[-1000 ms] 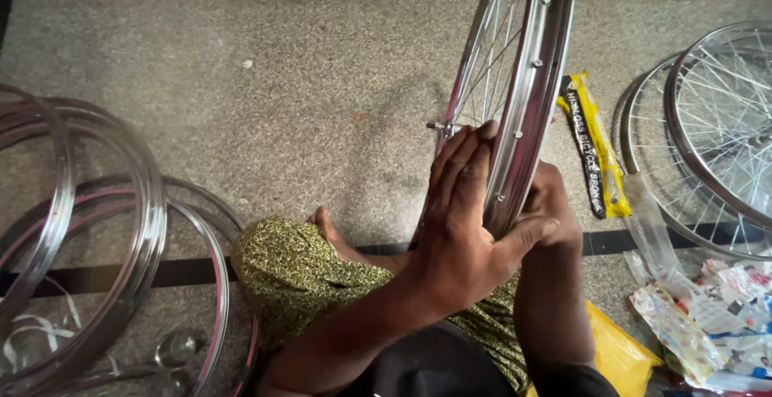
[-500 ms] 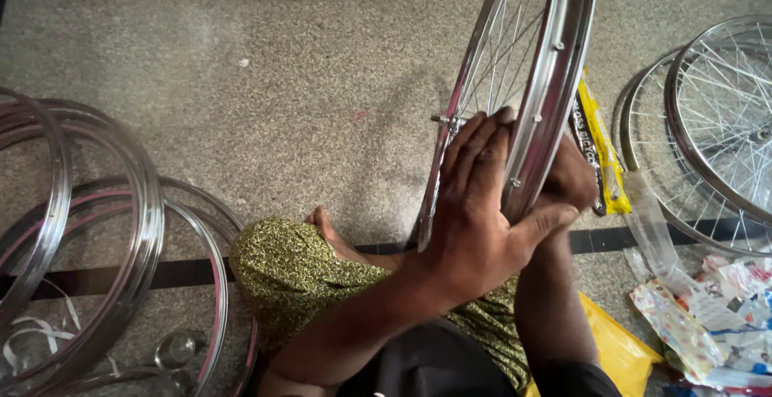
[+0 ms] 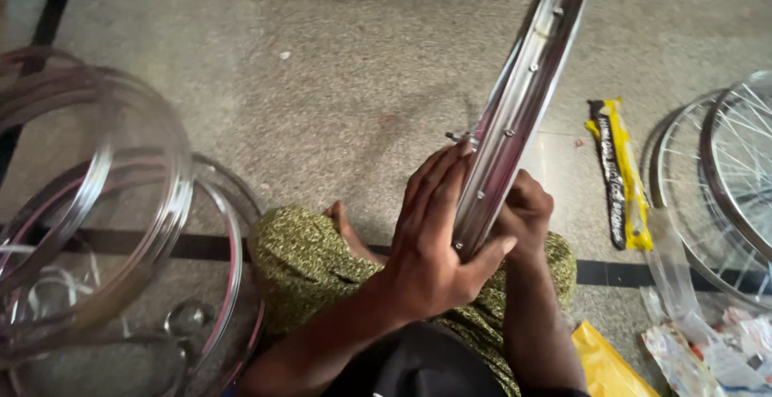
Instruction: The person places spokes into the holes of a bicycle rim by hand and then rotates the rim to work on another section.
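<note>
We clasp the upright shiny spoked steel bicycle wheel [image 3: 523, 107] between our flattened left hand [image 3: 434, 236] and gripping right hand [image 3: 527, 212], bare chrome rims [image 3: 161, 228] stacked left, a yellow packet [image 3: 619, 176] right.

Speckled grey stone floor [image 3: 322, 59] with dark inlay strips [image 3: 48, 19] at 10 and 6 o'clock; diffuse daylight, soft glare at 3 o'clock

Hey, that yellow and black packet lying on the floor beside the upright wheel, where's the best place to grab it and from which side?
Probably across the middle of the yellow and black packet, coming straight down from above. It lies flat on the floor, long and narrow, so fingers can pinch its two long edges. Its sides look clear: the upright wheel rim stands apart on one side, the spoked wheels lie on the other.
</note>
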